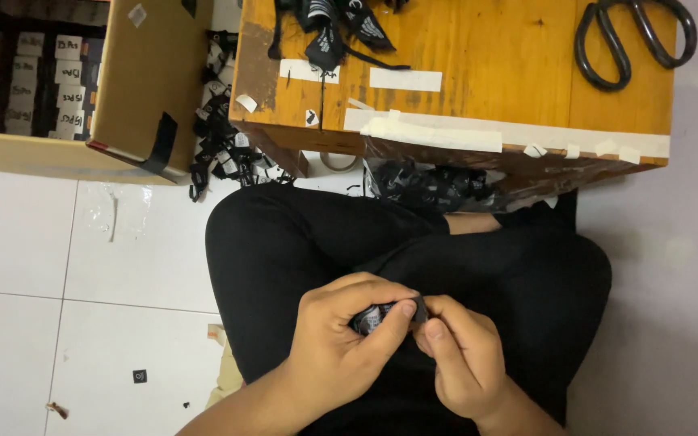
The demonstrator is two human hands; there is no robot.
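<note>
My left hand [341, 343] and my right hand [462, 359] meet over my lap, above black trousers. Both pinch a small bundle of black woven labels [372, 317] with white print. The left fingers curl around the bundle, with the thumb pressed across its end. My right thumb and forefinger grip the bundle's right end. Most of the bundle is hidden inside the left hand.
A low wooden table [478, 73] stands ahead with black scissors [636, 36], loose black labels [329, 32] and strips of white tape. More labels [430, 187] lie under it and in a heap [220, 137] beside a cardboard box [143, 81]. The floor is white tile [34, 323].
</note>
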